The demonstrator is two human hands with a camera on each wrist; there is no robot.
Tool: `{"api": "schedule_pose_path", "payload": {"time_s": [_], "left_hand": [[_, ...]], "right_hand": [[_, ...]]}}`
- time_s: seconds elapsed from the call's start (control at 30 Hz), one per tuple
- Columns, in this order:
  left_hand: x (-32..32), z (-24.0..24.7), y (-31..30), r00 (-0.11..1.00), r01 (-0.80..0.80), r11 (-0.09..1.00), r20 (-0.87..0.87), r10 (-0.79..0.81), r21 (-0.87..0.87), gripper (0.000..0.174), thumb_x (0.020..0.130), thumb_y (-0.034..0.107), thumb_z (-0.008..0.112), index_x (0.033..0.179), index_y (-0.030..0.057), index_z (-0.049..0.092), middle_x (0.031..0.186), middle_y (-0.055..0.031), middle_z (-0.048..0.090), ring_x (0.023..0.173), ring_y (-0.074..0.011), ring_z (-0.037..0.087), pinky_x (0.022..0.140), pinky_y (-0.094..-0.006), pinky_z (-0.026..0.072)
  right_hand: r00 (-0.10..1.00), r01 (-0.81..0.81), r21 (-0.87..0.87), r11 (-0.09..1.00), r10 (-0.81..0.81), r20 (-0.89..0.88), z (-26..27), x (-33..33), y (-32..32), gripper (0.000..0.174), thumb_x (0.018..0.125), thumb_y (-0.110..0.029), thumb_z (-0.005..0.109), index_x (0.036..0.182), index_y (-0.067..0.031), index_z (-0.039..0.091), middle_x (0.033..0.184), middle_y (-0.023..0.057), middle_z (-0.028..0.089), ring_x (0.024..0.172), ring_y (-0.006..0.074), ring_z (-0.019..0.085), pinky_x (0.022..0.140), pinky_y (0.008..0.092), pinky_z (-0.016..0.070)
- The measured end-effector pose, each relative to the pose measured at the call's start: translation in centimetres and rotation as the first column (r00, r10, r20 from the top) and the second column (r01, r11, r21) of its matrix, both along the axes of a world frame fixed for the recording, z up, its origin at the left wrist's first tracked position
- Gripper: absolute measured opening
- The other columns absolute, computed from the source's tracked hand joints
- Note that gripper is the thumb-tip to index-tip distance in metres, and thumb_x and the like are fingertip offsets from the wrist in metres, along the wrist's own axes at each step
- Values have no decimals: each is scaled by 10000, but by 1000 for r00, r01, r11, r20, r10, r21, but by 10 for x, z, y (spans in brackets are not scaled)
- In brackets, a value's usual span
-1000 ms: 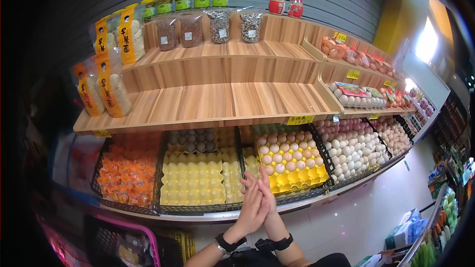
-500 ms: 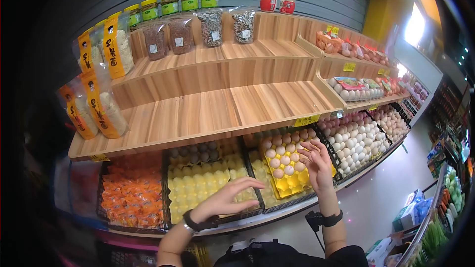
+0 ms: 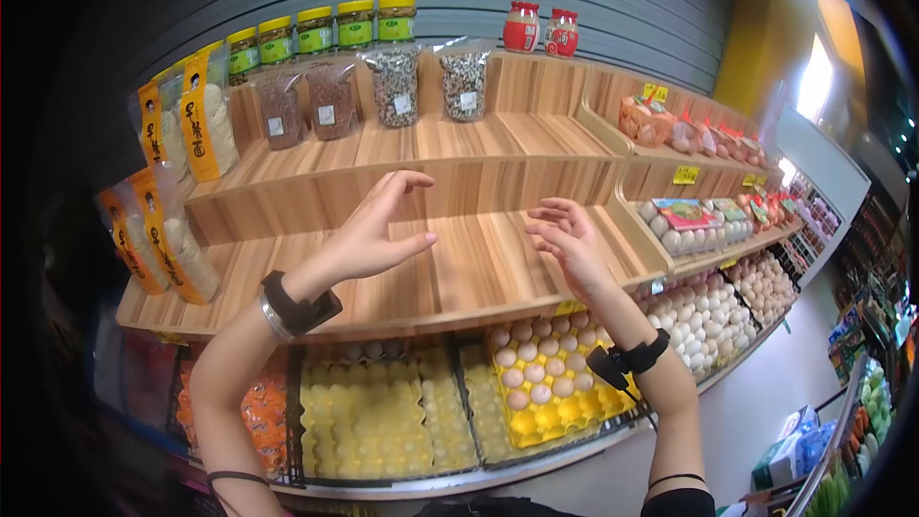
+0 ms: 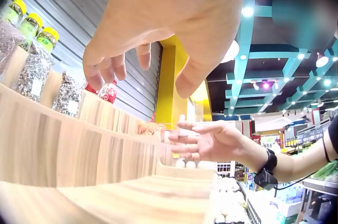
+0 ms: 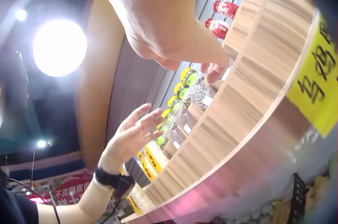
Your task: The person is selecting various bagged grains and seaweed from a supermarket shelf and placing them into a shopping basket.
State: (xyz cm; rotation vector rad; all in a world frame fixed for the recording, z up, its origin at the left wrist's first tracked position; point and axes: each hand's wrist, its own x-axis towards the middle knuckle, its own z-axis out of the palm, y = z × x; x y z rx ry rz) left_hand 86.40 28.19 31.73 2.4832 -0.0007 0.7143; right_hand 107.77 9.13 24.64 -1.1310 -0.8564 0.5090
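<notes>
Both hands are raised over the lower wooden shelf (image 3: 459,268), apart from each other and holding nothing. The left hand (image 3: 369,235) has its fingers extended to the right with the thumb spread below. Facing it is the right hand (image 3: 570,244), fingers loosely bent toward the left. In the left wrist view the left hand (image 4: 163,18) hangs large at the top, with the right hand (image 4: 206,142) beyond it. The right wrist view has the right hand (image 5: 169,23) at the top and the left hand (image 5: 129,139) across from it, fingers spread.
Bagged noodles (image 3: 172,235) stand at the shelf's left end. Grain bags (image 3: 391,86), yellow-lidded jars (image 3: 355,25) and red jars (image 3: 522,29) line the upper tier. Below are orange packets (image 3: 263,416), yellow egg trays (image 3: 364,421) and loose eggs (image 3: 699,321); boxed eggs (image 3: 684,225) sit right.
The hands, clasped together at first, have separated and risen from over the egg trays to over the lower shelf. The camera view has shifted slightly; the goods look unmoved.
</notes>
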Motion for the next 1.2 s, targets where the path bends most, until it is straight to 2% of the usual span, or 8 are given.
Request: {"api": "schedule_pose_path", "payload": {"time_s": [0.13, 0.3, 0.57, 0.7, 0.87, 1.0, 1.1, 1.2], "left_hand": [[87, 21, 32, 998, -53, 993, 22, 56, -103, 683, 797, 307, 696, 1317, 84, 314, 1331, -151, 374, 1282, -276, 328, 1035, -425, 299], [212, 11, 104, 921, -351, 909, 95, 379, -225, 1025, 689, 355, 761, 1373, -80, 134, 1362, -285, 313, 1295, -345, 317, 1063, -393, 283], [296, 14, 157, 791, -559, 752, 48, 610, -349, 1214, 613, 381, 804, 1397, -93, 6, 1402, -314, 234, 1325, -374, 261, 1085, -361, 253], [305, 9, 178, 846, -473, 794, 56, 530, -382, 1133, 617, 425, 796, 1374, -89, 127, 1381, -284, 315, 1278, -365, 352, 1050, -387, 302], [291, 14, 168, 824, -522, 688, -90, 559, -504, 812, 599, 545, 764, 1083, -78, 573, 1121, -249, 557, 1088, -338, 540, 915, -378, 444], [294, 5, 156, 654, -708, 674, 163, 739, -212, 662, 675, 408, 775, 1080, -72, 565, 957, -176, 647, 857, -197, 647, 737, -292, 512], [280, 9, 132, 778, -509, 766, 171, 604, -393, 738, 622, 482, 779, 1072, -64, 570, 1043, -229, 604, 972, -320, 602, 850, -367, 481], [244, 29, 83, 841, -367, 858, 266, 471, -359, 632, 630, 409, 798, 1023, -42, 594, 925, -189, 661, 828, -254, 657, 755, -342, 507]], "right_hand": [[984, -78, -122, 990, 96, 148, 11, 51, 38, 396, 835, -121, 622, 1182, -55, 444, 1123, 95, 519, 931, 142, 568, 764, 282, 467], [957, -12, -111, 994, 44, 285, 30, 102, 101, 393, 828, -168, 635, 1150, -42, 450, 1077, 124, 500, 862, 160, 575, 726, 302, 480], [975, 101, -266, 959, -42, 217, 57, 191, 237, 613, 707, -8, 602, 1269, -12, 358, 1215, 150, 468, 947, 207, 537, 675, 317, 484], [904, 233, -226, 946, -125, 410, 61, 198, 272, 809, 671, 12, 582, 1394, -28, 222, 1286, 151, 442, 1011, 212, 535, 660, 296, 473], [974, -121, -218, 968, 158, 160, 75, 188, 258, 867, 640, 30, 582, 1416, -42, 202, 1246, 106, 486, 928, 182, 549, 619, 255, 442], [969, -161, -221, 962, 197, 148, 78, 176, 232, 864, 623, 53, 569, 1409, -60, 230, 1259, 82, 484, 891, 149, 537, 602, 238, 415], [953, -252, -199, 947, 279, 121, 85, 163, 191, 801, 663, 40, 600, 1389, -58, 278, 1313, 83, 442, 1004, 150, 512, 693, 246, 429], [921, -235, -130, 963, 264, 286, 72, 165, 163, 760, 712, 19, 637, 1384, -48, 286, 1319, 79, 437, 1062, 150, 492, 798, 261, 425]]}}
